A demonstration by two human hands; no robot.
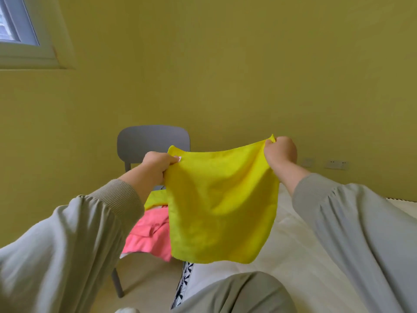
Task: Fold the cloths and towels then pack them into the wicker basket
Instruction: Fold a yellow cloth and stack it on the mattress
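Note:
A bright yellow cloth [222, 206] hangs spread out in the air in front of me. My left hand [156, 164] pinches its upper left corner. My right hand [281, 151] pinches its upper right corner, held a little higher. The lower edge of the cloth hangs free. Behind it, on the seat of a grey chair [144, 141], lies a pile with a pink cloth [147, 236] and another yellow cloth [155, 199]. No wicker basket is in view.
A bed with a pale cream cover [291, 249] stretches to the right under the cloth, its side trimmed in a black-and-white pattern [184, 283]. My knee [248, 290] is at the bottom. A yellow-green wall stands behind, with a window [15, 26] at top left and sockets [336, 164] at right.

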